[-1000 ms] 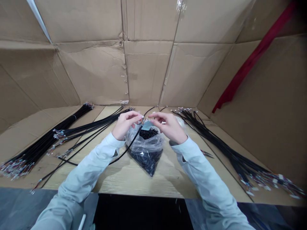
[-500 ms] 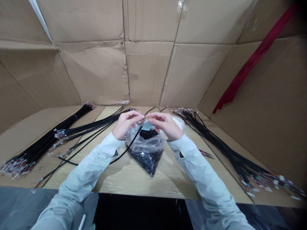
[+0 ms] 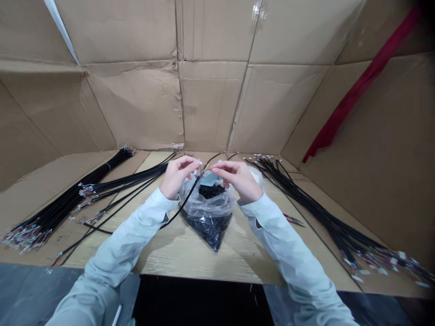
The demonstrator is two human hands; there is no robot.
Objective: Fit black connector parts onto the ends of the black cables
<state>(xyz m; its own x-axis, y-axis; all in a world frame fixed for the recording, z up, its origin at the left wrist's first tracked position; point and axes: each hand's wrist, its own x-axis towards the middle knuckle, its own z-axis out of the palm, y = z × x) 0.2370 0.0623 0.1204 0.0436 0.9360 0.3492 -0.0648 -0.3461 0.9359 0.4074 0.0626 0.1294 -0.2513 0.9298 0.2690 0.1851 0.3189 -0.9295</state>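
Note:
A black cable (image 3: pixel 181 208) rises from the table to my hands, its thin coloured wires (image 3: pixel 203 169) fanned out at the end. My left hand (image 3: pixel 178 174) is closed in a pinch on some of these wires, near a small white connector. My right hand (image 3: pixel 238 176) pinches other wires of the same end, to the right; its fingertips hide exactly what they hold. Below both hands stands an open clear plastic bag (image 3: pixel 207 210) full of small black parts (image 3: pixel 211 192).
A tied bundle of black cables (image 3: pixel 84 183) and several looser cables (image 3: pixel 136 174) lie at left. More cables with white connectors (image 3: pixel 312 208) spread along the right. Red-handled pliers (image 3: pixel 294 220) lie beside my right forearm. Cardboard walls (image 3: pixel 210 104) enclose the table.
My hands have moved slightly apart, and the wires between them are spread wider. The cable stays between my hands above the bag.

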